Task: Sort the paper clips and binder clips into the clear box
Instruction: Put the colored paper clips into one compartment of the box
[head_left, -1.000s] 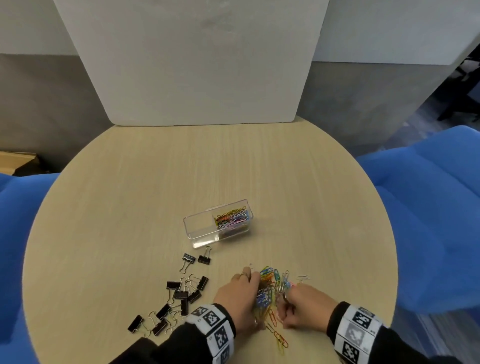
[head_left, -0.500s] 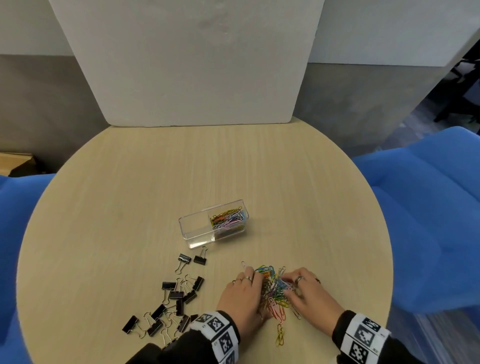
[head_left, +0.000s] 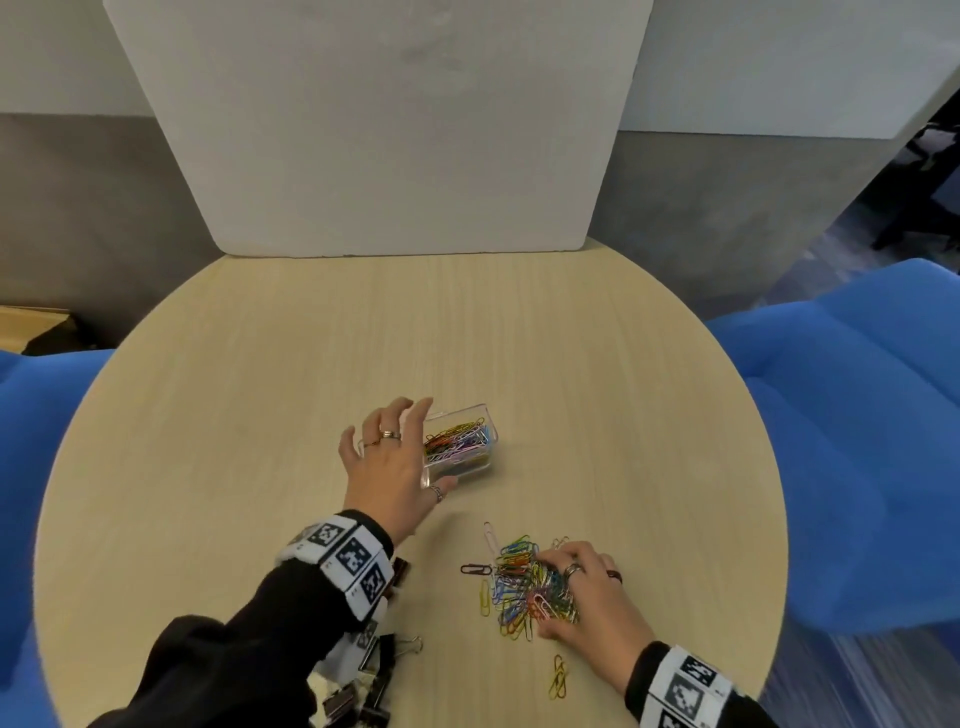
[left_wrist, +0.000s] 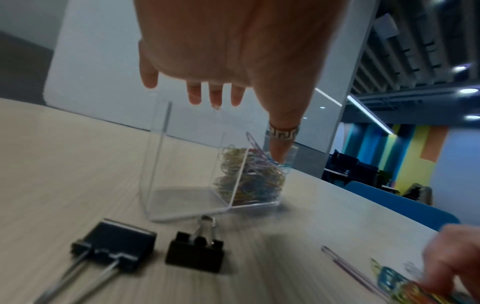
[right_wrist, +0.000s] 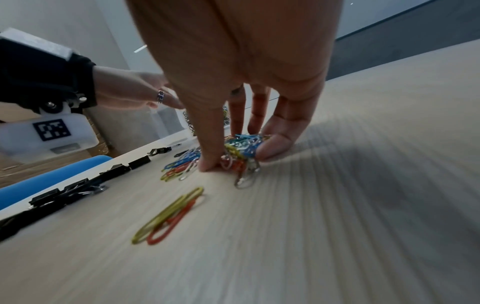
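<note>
The clear box (head_left: 467, 457) stands mid-table with colourful paper clips (head_left: 457, 441) in its right compartment; the left compartment (left_wrist: 182, 191) holds nothing. My left hand (head_left: 410, 447) hovers over the box's left half with fingers spread, and the thumb (left_wrist: 279, 144) touches its near wall. My right hand (head_left: 566, 592) pinches a bunch from the loose pile of paper clips (head_left: 519, 587) near the front edge, thumb and fingers (right_wrist: 275, 144) closed round it. Black binder clips (head_left: 374, 680) lie at the front left, partly under my left sleeve.
Stray paper clips lie around the pile, among them a yellow and red pair (right_wrist: 168, 216). Two binder clips (left_wrist: 194, 253) sit just in front of the box. The round wooden table (head_left: 311, 364) has a white board (head_left: 389, 130) at its back and blue chairs (head_left: 857, 415) on both sides.
My left hand has left the paper clip pile and moved up and left to the clear box. My right hand stayed on the pile and closed round a bunch.
</note>
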